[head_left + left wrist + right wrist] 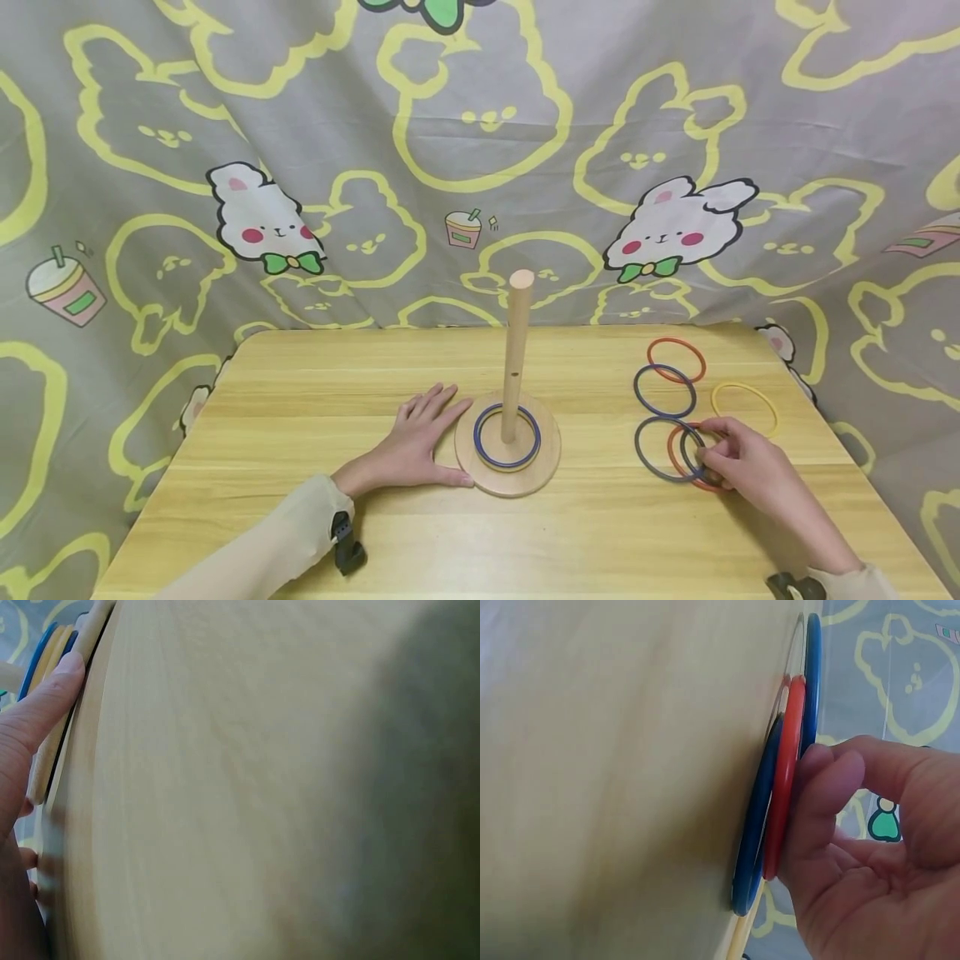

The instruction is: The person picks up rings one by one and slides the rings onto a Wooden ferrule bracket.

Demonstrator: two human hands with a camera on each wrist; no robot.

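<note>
My left hand (412, 437) rests with spread fingers against the left edge of a round wooden base (550, 467). A wooden post (517, 350) stands upright on it. Around the post's foot lie stacked rings; a blue ring (476, 442) is uppermost, and a yellow ring (54, 651) shows beneath it in the left wrist view. On the right, my right hand (750, 467) pinches the edge of a blue ring (814, 675) between thumb and fingers. Directly under that lies a red ring (786, 772), overlapping another blue ring (754, 832) on the table.
Behind these, another red ring (704, 367) overlaps a blue ring (636, 392). A yellow ring (772, 408) lies beyond my right hand. The wooden table (375, 358) ends at a patterned curtain (480, 167).
</note>
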